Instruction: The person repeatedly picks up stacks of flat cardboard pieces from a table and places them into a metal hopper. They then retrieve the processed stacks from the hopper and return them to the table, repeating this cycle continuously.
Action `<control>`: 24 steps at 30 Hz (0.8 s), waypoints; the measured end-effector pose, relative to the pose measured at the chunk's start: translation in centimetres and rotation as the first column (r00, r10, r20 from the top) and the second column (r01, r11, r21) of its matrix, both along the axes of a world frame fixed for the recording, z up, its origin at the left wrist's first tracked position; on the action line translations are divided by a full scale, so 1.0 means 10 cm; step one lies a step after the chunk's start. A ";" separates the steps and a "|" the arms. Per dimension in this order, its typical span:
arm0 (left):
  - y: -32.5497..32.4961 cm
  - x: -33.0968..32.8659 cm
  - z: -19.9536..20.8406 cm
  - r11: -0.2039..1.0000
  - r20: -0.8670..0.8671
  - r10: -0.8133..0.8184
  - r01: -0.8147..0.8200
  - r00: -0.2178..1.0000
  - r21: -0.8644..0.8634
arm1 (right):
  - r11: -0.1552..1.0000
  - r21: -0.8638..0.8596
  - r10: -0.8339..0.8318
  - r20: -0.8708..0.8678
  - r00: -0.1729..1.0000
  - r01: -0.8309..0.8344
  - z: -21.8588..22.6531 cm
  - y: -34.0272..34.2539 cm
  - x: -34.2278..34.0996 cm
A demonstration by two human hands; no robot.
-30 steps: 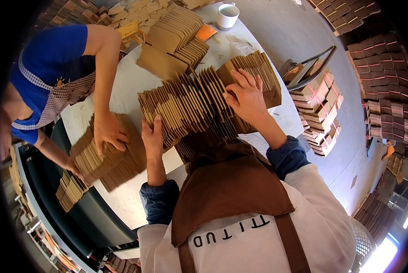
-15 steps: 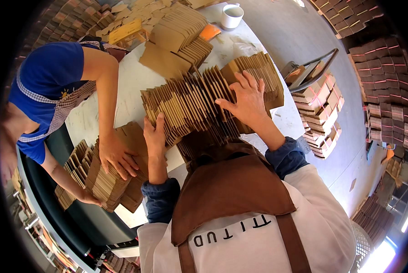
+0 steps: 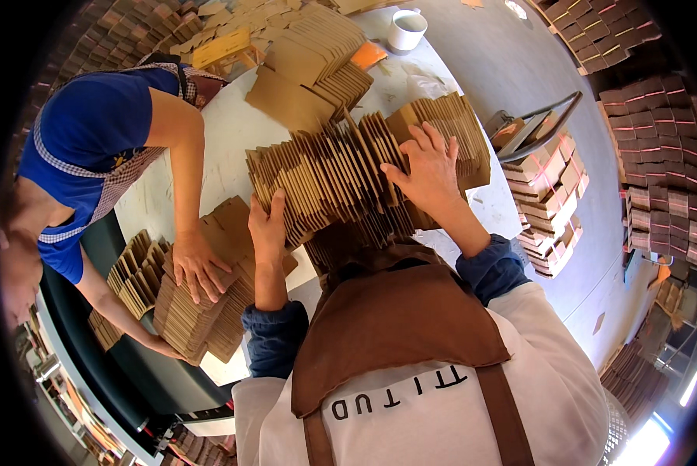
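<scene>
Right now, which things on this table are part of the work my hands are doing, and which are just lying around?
In hand:
- fanned row of flat cardboard blanks
- left hand at its near end
- right hand pressed flat on top

Lying about:
- white cup
- orange scrap
- loose blank pile
- co-worker's stack
- folded boxes on the cart

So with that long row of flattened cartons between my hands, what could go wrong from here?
1. The carton row is pressed only at its ends, by the left hand and right hand; its fanned, uneven middle could buckle and spill.
2. The row's near edge overhangs toward the apron, so loose cartons may slide off the table.
3. A co-worker's hand presses another stack close by; a spill could knock into it.
</scene>
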State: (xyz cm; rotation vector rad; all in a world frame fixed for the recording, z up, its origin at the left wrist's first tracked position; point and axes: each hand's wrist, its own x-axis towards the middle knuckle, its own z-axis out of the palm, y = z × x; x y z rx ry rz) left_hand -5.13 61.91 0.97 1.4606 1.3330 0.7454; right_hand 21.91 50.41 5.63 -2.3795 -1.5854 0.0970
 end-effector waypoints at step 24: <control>0.00 -0.05 -0.03 1.000 -0.010 -0.004 0.004 1.000 -0.004 | 0.989 0.138 0.056 0.004 0.998 -0.056 -0.06 0.03 0.00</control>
